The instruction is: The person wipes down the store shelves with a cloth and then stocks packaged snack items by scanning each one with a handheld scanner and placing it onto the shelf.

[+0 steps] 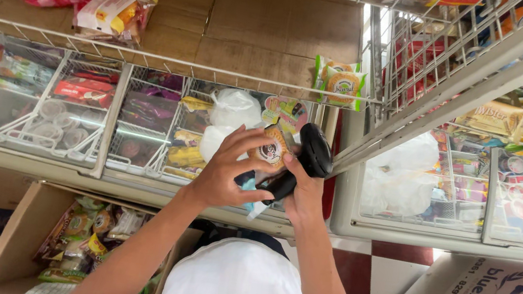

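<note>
Left hand [223,174]: fingers spread around a small orange snack packet [272,153].
Right hand [301,195]: fingers wrapped on a black barcode scanner [305,157], touching the packet.
Below: cardboard box of snacks [25,228].

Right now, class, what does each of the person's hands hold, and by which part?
The left hand grips a small orange snack packet by its left edge with its fingers. The right hand holds a black handheld scanner by its handle.
</note>
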